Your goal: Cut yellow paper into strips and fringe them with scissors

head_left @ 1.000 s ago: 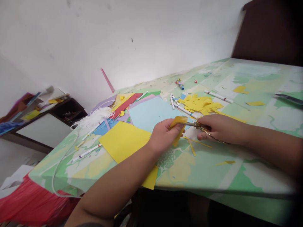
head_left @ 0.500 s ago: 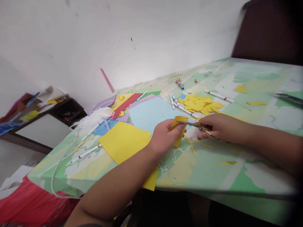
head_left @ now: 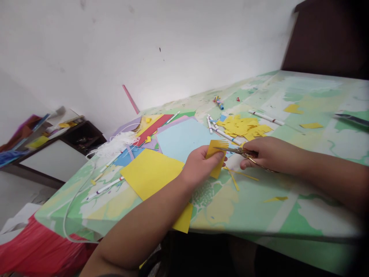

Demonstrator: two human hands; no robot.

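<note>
My left hand (head_left: 201, 163) pinches a small piece of yellow paper (head_left: 213, 154), its top edge snipped into a narrow fringe. In my right hand (head_left: 269, 154) is a pair of scissors (head_left: 245, 152) with gold-coloured handles, the blades pointing left and lying across the paper just above my left thumb. Some of the finger loops are hidden by my right fingers. Below the scissors, thin yellow paper strips (head_left: 234, 180) lie on the table. Under my left forearm rests a large yellow sheet (head_left: 152, 171).
A heap of yellow paper cuttings (head_left: 245, 126) lies behind the scissors, beside several white markers (head_left: 226, 135). A light blue sheet (head_left: 184, 136), a tangle of white string (head_left: 118, 143) and a red strip (head_left: 152, 130) lie further left. A dark blade-like object (head_left: 353, 118) is at far right.
The yellow piece has turned slightly so its fringe shows more openly. The scissor blades have shifted a little against it. Both hands stay in nearly the same place.
</note>
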